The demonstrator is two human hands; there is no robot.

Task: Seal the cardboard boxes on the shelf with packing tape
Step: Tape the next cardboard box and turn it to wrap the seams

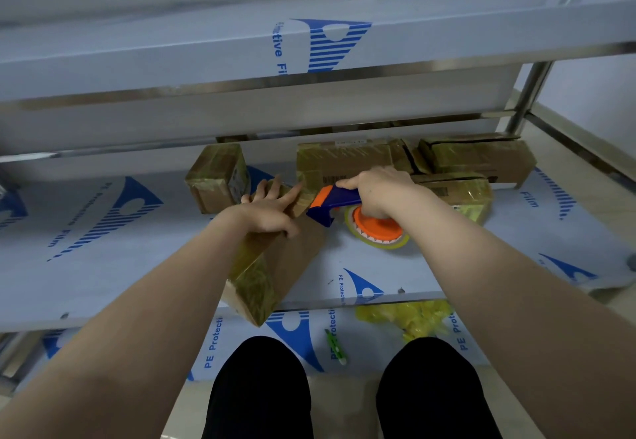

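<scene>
Right hand holds the blue and orange tape gun tight, with its fingers curled round the handle. The gun's front end is right up against the long box. Left hand lies on that box just beside the gun, fingers straight, pressing down. The long box is brown with shiny yellow tape. It lies slanted on the shelf, and its near end sticks out over the front edge. More boxes crowd just behind the hands. Bare shelf lies to the left.
</scene>
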